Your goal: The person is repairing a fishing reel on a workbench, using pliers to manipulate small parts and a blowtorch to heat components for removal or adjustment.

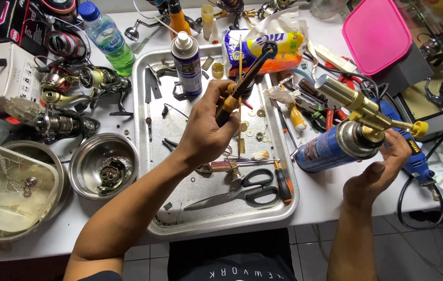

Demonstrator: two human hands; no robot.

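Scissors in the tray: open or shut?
Open. The scissors lie flat on the tray, handles spread apart, blades slightly parted and pointing left.

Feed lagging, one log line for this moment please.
left hand: holds long black tool over metal tray | right hand: holds blue gas torch, nozzle toward tool

Yellow-blue tissue pack (pixel 278 44) behind tray (pixel 143 156)

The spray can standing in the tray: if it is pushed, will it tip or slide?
The spray can is tall and narrow, so it probably tips easily. Once down, its round body would likely roll on the metal tray.
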